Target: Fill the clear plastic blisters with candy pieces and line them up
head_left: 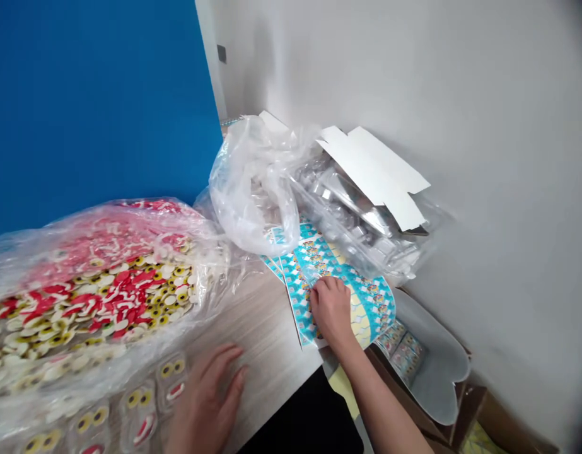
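Note:
My right hand (332,309) rests on a printed sheet of blue and yellow stickers (376,296), its fingers curled together. Whatever the fingertips pinch is hidden from view. Bare yellowish backing shows in a strip beside the hand. My left hand (210,394), slightly blurred, is held over the table with fingers apart and nothing in it. Just left of it, small clear plastic trays (138,413) lie in a row, each with two yellow eye pieces and a red-and-white mouth piece.
A large clear bag of loose eye and mouth pieces (120,290) covers the left of the table (267,315). Behind the sheet are a crumpled plastic bag (234,195), a bag of clear plastic parts (352,221) and a white folded card (371,164). A lined box (442,359) stands at right.

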Available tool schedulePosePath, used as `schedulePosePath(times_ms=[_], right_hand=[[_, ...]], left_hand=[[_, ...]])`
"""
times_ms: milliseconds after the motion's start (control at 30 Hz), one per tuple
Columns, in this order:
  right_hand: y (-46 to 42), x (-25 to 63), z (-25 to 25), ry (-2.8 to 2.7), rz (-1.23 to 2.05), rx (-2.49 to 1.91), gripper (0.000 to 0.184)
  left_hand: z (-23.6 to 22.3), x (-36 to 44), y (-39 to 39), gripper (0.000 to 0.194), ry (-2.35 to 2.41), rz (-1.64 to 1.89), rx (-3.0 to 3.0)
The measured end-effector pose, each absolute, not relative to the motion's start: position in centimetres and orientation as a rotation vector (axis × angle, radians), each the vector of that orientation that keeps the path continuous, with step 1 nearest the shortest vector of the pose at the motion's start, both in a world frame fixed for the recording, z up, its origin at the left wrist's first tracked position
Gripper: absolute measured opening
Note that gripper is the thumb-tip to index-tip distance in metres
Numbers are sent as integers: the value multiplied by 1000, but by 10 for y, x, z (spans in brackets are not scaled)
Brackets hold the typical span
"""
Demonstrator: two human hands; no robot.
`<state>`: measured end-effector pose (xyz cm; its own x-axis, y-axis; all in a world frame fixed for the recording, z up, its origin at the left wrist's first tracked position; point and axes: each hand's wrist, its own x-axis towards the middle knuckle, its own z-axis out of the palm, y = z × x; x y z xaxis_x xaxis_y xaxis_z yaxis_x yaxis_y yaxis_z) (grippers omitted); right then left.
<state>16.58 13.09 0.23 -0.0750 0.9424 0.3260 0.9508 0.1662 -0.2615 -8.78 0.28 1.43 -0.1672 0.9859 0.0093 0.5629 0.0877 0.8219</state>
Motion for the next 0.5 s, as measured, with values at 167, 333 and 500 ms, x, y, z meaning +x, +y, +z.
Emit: schedulePosePath(times_ms=[167, 333, 500], right_hand=[[91, 111, 22, -2051, 546, -1322, 8], [61, 51, 36, -1970, 1029, -994, 13], [77, 15, 40, -1938, 1446, -871, 18]], left_hand=[[32, -43, 26, 54, 1369, 1166, 598], [34, -63, 32, 57, 1128, 1391, 268], [36, -108, 19, 63, 1113, 1493, 130]])
